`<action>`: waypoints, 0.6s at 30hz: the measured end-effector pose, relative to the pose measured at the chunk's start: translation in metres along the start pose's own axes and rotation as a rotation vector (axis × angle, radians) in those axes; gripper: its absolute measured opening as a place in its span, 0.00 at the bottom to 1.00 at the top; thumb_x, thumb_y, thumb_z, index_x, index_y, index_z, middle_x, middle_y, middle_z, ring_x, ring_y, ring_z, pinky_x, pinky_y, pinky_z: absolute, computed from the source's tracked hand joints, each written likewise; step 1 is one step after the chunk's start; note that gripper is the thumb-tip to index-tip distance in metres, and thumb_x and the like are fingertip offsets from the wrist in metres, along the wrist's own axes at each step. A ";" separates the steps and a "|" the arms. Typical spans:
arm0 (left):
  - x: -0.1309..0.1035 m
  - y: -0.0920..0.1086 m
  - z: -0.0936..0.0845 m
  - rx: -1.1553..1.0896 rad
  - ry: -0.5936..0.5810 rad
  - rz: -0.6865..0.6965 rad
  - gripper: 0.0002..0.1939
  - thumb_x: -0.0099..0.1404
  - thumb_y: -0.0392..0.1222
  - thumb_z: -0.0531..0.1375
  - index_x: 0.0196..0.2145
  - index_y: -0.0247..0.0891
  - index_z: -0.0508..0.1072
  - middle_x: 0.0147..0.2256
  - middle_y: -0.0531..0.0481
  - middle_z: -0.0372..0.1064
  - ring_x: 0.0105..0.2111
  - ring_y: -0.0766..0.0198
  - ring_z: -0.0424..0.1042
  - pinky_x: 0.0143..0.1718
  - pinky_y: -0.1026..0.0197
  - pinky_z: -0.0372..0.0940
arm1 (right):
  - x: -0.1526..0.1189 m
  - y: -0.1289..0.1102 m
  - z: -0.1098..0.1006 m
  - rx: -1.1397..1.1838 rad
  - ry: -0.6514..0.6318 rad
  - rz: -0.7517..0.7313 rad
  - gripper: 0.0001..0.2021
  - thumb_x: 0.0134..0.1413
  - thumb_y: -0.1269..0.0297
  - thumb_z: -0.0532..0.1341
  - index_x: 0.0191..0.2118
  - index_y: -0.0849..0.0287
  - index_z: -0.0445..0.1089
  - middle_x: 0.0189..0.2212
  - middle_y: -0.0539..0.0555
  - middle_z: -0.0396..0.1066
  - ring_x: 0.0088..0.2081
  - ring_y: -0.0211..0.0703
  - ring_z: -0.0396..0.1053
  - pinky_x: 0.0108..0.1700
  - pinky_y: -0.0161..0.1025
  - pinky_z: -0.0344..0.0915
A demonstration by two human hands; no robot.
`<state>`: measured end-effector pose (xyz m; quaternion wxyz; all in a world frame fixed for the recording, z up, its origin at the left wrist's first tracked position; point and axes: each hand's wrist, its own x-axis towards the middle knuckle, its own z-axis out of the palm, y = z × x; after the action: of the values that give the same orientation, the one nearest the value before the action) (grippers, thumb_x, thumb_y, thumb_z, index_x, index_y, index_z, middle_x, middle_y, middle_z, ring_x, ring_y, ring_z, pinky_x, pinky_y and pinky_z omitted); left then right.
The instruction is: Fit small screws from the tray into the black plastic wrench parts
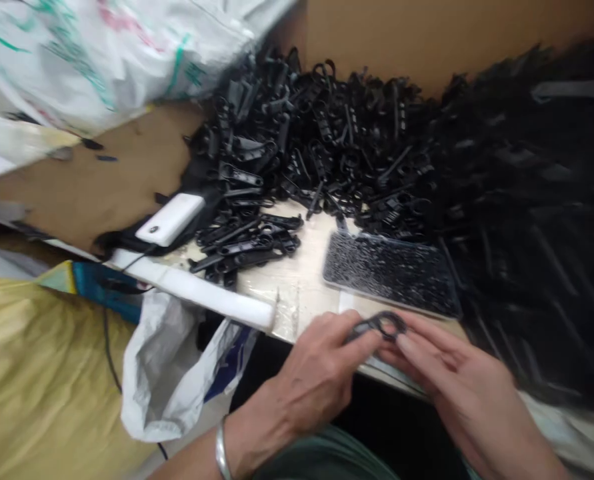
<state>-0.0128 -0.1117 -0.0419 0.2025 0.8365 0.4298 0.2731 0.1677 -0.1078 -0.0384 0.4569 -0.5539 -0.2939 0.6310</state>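
Near the table's front edge, a black plastic part with a ring end (391, 325) is held between both hands. My left hand (321, 363), with a silver bangle at its wrist, is closed on the part's narrow end. The fingertips of my right hand (457, 373) pinch the ring side. Just beyond them lies a shallow tray (391, 272) filled with many tiny dark pieces. A loose bunch of similar black parts (251, 243) rests on the table to the left, and a large heap of them (327, 133) spreads behind.
A white power-bank-like box (171, 220) with a cable lies on the left. A white strip (191, 285) runs along the table edge. An open white bag (161, 373) hangs below it, beside a yellow sack (41, 380). A blurred dark pile (541, 220) fills the right.
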 end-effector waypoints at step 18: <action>0.013 -0.002 0.003 0.152 0.262 0.286 0.20 0.65 0.32 0.56 0.55 0.38 0.65 0.55 0.37 0.61 0.52 0.52 0.64 0.49 0.50 0.65 | 0.005 -0.030 0.003 -0.044 -0.036 -0.231 0.23 0.51 0.59 0.66 0.53 0.61 0.69 0.41 0.58 0.75 0.33 0.41 0.74 0.39 0.42 0.73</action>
<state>-0.0052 -0.1000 -0.0417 0.0402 0.8591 0.3489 0.3723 0.1728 -0.0911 -0.0136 0.5089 -0.5148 -0.3778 0.5773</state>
